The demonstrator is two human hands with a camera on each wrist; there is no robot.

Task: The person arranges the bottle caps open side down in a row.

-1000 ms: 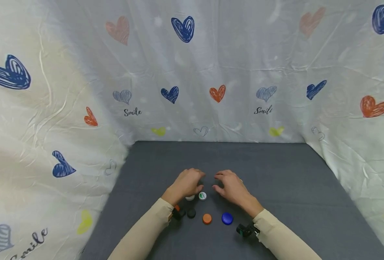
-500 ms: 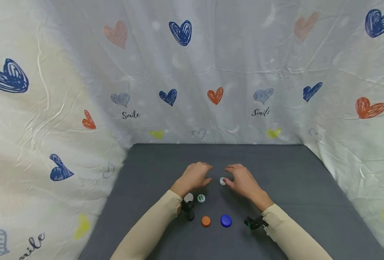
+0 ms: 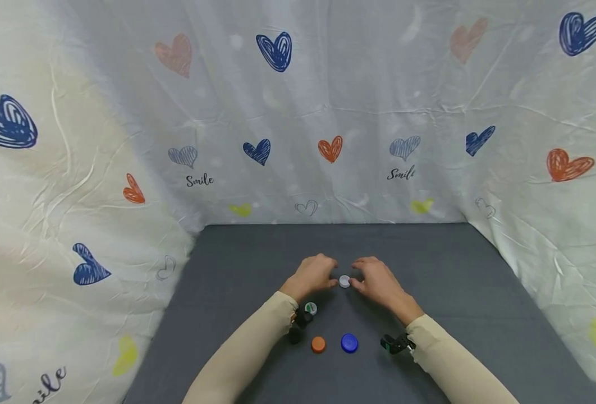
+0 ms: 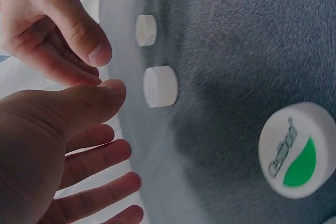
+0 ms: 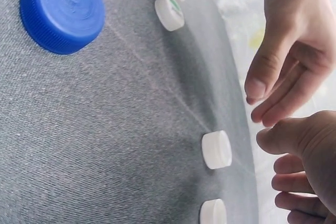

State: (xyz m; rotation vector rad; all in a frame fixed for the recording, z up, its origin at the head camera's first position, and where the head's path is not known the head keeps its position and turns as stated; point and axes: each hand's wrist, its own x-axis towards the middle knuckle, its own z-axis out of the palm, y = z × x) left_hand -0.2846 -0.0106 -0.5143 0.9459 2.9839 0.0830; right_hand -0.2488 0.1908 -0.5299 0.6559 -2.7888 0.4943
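My left hand (image 3: pixel 314 276) and right hand (image 3: pixel 379 281) hover over the table, facing each other with loosely bent fingers, and neither holds anything. Between the two thumbs a small white bottle cap (image 3: pixel 344 281) lies on the cloth. Two plain white caps show in the left wrist view, a nearer cap (image 4: pixel 161 86) and a farther cap (image 4: pixel 146 30); in the head view only one shows, the other apparently hidden by the right hand. A white cap with a green leaf print (image 3: pixel 311 308) lies beside my left wrist.
Closer to me lie a black cap (image 3: pixel 295 335), an orange cap (image 3: pixel 319 344) and a blue cap (image 3: pixel 349 343) on the dark grey tablecloth (image 3: pixel 454 292). Wrist cameras hang under both forearms. A heart-printed white curtain (image 3: pixel 298 101) borders the table behind and at both sides.
Both hands have moved forward and right; over the last half second the left came closer to the right, which stayed nearly still. A white cap near the left wrist is now hidden by it.
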